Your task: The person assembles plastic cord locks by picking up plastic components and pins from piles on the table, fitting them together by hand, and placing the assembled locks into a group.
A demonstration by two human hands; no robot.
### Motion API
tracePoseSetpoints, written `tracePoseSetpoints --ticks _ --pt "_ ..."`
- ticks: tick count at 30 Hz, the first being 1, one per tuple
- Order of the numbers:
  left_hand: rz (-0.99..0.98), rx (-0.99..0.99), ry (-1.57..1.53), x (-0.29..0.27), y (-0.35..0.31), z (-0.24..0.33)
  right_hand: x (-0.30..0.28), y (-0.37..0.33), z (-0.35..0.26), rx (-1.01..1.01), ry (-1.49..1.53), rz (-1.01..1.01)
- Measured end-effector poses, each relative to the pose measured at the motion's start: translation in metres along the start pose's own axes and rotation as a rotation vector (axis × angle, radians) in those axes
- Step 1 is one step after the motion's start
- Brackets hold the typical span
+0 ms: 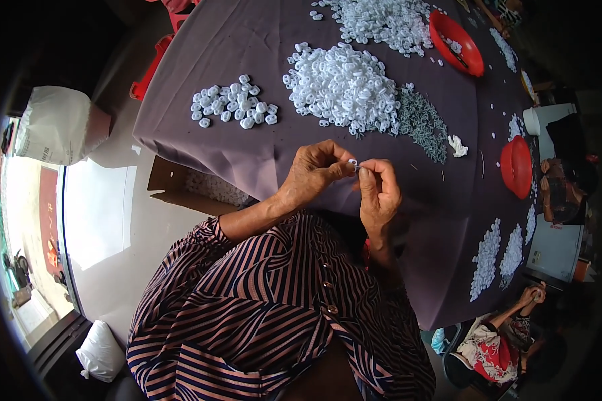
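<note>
Over the table's near edge, my left hand (311,174) pinches a small white plastic piece (352,162) between thumb and fingertips. My right hand (380,194) meets it there, thumb and forefinger closed on a thin grey pin (359,167) that touches the piece. Just beyond my hands lies a large heap of white plastic pieces (341,87), each with an opening in it. Against its right side is a pile of small grey metal pins (421,123). A smaller group of white pieces (237,103) is spread out to the left.
A purple cloth (261,40) covers the table. Red bowls (471,43) and more white heaps (486,260) stand farther right. A crumpled white scrap (457,146) lies by the pins. Below the table edge sits a cardboard box (170,184) of white pieces. Another person (491,347) sits at right.
</note>
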State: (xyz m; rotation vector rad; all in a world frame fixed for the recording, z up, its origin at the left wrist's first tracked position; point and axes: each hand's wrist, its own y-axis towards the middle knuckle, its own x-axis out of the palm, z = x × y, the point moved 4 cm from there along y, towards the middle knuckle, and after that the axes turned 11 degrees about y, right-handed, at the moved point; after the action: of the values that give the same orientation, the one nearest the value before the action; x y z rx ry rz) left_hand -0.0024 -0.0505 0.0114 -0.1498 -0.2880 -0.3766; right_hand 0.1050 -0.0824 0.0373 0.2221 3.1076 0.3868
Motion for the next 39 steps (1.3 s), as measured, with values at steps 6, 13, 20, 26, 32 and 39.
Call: tracePoseSetpoints --ticks 6,13,20,26,32,39 --pt "-0.001 0.022 0.072 0.002 0.002 0.0 -0.001 0.004 -0.001 -0.204 -0.354 -0.083" --pt "-0.011 0.081 0.22 -0.008 0.009 -0.004 0.01 0.016 0.007 -0.369 -0.425 -0.098" --pt "0.038 -0.026 0.115 -0.034 0.016 -0.004 0.027 0.029 0.022 -0.121 -0.352 -0.188" --pt "0.093 -0.098 -0.055 -0.078 0.023 -0.014 0.035 0.051 0.047 0.173 -0.292 -0.091" --pt "0.208 -0.02 -0.092 -0.142 0.034 -0.013 0.091 0.084 0.065 -0.138 -0.523 -0.196" --pt "0.221 -0.067 -0.111 -0.156 0.029 -0.008 0.129 0.106 0.083 -0.145 -0.834 -0.331"
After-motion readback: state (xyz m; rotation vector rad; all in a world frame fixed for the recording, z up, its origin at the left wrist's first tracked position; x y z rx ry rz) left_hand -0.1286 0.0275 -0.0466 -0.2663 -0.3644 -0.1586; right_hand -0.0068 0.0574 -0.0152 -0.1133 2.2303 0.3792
